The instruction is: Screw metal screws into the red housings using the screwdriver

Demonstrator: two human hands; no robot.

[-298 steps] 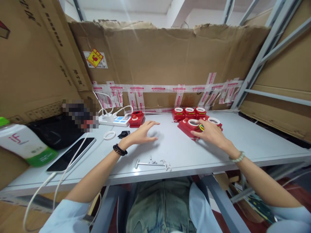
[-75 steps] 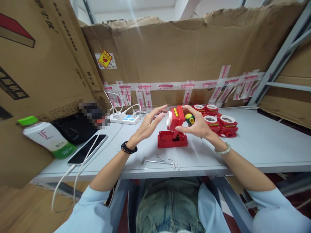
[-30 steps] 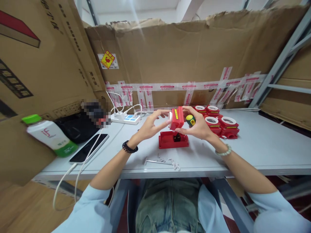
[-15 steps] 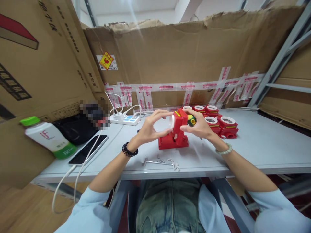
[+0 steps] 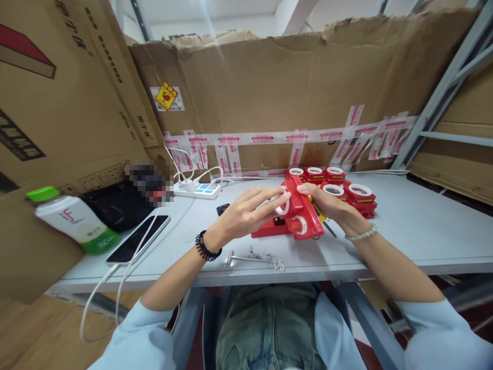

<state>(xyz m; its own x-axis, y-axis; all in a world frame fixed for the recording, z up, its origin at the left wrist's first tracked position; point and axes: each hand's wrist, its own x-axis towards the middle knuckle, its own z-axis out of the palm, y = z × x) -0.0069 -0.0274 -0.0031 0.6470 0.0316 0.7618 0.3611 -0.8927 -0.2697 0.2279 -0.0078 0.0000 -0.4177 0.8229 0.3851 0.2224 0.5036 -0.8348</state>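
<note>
Both hands hold a red plastic housing (image 5: 302, 208), tilted above the table. A white ring (image 5: 284, 208) faces left on it, and a round port with a pale rim shows near its lower right end. Fingers of my left hand (image 5: 246, 208) press around the ring. My right hand (image 5: 327, 200) grips the upper right edge, thumb on top. Beneath lies a red base part (image 5: 269, 229), partly covered by the housing. A screwdriver (image 5: 330, 229) lies behind my right hand; its shaft and some of its yellow handle show.
Several red housings with white rings (image 5: 360, 190) stand at the back right. A T-handled metal tool (image 5: 250, 258) and small screws (image 5: 254, 251) lie near the front edge. Leftward are a power strip (image 5: 198, 190), phone (image 5: 138, 239), cable and bottle (image 5: 73, 221). Cardboard (image 5: 269, 87) walls the back.
The red housing has turned and tilted from upright, its lower end swinging right so the round port shows. My left fingers have moved across the ring. The screwdriver's shaft has come into view.
</note>
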